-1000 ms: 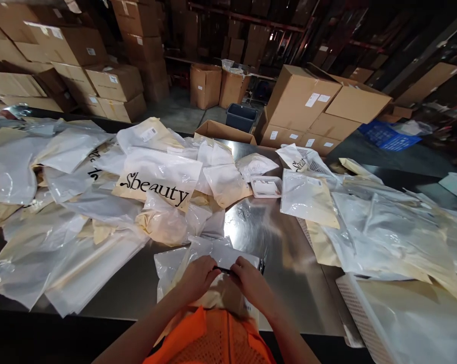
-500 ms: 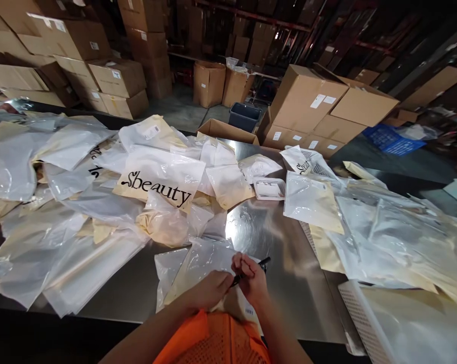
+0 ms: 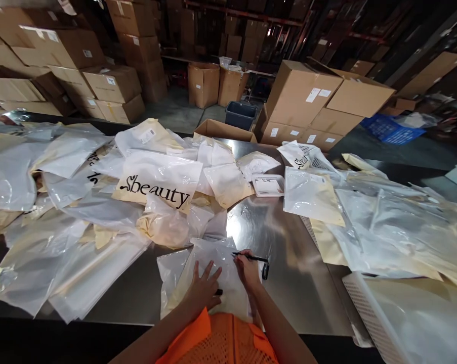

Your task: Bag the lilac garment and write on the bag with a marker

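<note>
My right hand [image 3: 248, 269] is closed round a slim black pen [image 3: 247, 257], its tip pointing left above a white plastic mailer bag [image 3: 228, 268]. A black piece hangs at the pen's rear end. My left hand [image 3: 203, 287] lies on the same bag with its fingers spread, pressing it against the table. A short black pen cap [image 3: 218, 292] sticks out between its thumb and forefinger. Part of another clear-and-white bag [image 3: 171, 270] shows under the bag's left side.
Piled plastic mailers [image 3: 156, 184] cover the left of the metal table [image 3: 285, 298]; more bags [image 3: 395, 237] lie at right. A small white tray [image 3: 268, 186] sits ahead, and a white basket [image 3: 368, 313] at lower right. Cardboard boxes [image 3: 304, 96] stand beyond the table.
My hands, earlier together at the pen, have parted. The left has moved left and spread on the bag with the cap. The right now holds the pen tip over the bag.
</note>
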Demonstrator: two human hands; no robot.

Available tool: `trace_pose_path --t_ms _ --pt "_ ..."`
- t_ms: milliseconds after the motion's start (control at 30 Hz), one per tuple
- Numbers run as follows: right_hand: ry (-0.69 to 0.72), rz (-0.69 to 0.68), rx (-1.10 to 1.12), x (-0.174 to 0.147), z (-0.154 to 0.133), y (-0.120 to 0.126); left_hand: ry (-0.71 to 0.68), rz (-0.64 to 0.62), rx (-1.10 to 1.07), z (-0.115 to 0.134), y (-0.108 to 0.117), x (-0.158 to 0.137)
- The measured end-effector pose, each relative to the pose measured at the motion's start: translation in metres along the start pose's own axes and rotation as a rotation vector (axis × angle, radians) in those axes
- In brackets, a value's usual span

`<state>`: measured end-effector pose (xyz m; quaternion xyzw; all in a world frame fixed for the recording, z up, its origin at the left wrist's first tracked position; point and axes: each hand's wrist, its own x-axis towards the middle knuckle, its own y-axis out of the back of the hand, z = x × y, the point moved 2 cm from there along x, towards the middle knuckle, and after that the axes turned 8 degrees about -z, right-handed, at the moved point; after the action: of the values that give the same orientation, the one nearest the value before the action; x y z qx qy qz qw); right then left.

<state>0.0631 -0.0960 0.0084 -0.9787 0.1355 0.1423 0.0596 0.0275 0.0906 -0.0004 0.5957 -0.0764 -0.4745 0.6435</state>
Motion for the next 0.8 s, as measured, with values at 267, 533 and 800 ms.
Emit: trace_pose_path --t_ms 267,533,800 --pt "0.123 -0.010 -0.361 -0.013 -0.012 0.000 0.024 -0.023 0.014 0.000 -0.004 -0.008" --pt "0.141 -0.003 -0.459 -0.014 -0.010 -0.003 0.019 0.035 0.039 -0.004 -0.012 -0.006" --pt "0.155 0.033 -0.502 -0.013 -0.005 0.000 0.015 0.029 0.059 -0.004 -0.011 -0.007"
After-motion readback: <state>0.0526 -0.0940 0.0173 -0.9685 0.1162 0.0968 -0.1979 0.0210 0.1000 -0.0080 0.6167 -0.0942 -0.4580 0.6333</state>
